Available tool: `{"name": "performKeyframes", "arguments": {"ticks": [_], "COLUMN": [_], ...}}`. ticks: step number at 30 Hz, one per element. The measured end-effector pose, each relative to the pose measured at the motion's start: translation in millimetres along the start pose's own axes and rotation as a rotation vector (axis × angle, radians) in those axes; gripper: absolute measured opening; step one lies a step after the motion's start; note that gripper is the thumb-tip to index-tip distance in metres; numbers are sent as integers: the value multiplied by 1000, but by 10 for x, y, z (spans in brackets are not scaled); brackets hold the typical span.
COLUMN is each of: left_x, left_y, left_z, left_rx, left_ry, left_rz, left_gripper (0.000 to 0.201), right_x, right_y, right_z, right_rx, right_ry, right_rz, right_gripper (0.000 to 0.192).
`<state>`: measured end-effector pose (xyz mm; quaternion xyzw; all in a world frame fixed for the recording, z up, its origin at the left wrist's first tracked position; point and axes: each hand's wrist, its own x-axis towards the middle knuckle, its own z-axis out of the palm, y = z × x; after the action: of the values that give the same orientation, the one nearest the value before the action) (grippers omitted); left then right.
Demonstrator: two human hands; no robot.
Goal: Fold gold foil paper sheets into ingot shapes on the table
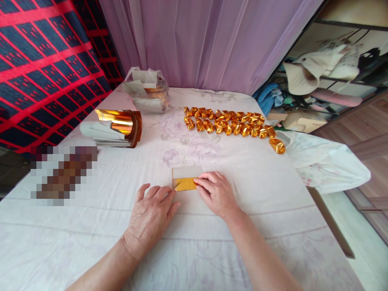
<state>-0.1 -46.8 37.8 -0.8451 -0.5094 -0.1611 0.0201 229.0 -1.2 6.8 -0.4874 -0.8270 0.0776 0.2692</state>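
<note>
A small sheet of gold foil paper [185,178] lies on the white cloth-covered table [242,218], its near edge folded up so the gold side shows over the pale back. My right hand [216,193] presses the fold's right end with its fingertips. My left hand [153,214] rests flat on the cloth, its fingertips touching the fold's left end. Beyond the sheet, several folded gold paper ingots [230,123] lie in rows.
A curled stack of gold foil sheets [117,127] sits at the left. A plastic bag of paper packs [147,91] stands at the back. A blurred patch [63,173] covers something at the left. Clutter and shelves stand right of the table.
</note>
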Motion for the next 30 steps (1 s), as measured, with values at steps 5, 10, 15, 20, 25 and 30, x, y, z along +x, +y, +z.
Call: {"name": "performKeyframes", "arguments": {"ticks": [5, 10, 15, 20, 25, 30], "left_x": [7, 25, 34, 45, 64, 58], "left_y": [-36, 4, 90, 143, 138, 94], "left_z": [-13, 14, 81, 123, 111, 93], "left_rx": [17, 16, -22, -30, -28, -20], "left_ry": [28, 45, -13, -55, -66, -38], "left_rz": [-7, 40, 43, 20, 12, 28], "left_gripper": [26, 27, 31, 40, 37, 31], "right_x": [2, 5, 3, 4, 6, 5], "right_y": [-4, -5, -1, -5, -5, -1], "right_z": [3, 5, 11, 10, 10, 8], "right_rx": [0, -3, -11, -9, -7, -1], "right_ry": [4, 3, 5, 12, 8, 7], "right_rz": [2, 1, -1, -6, -3, -2], "right_gripper": [21, 20, 21, 21, 21, 21]}}
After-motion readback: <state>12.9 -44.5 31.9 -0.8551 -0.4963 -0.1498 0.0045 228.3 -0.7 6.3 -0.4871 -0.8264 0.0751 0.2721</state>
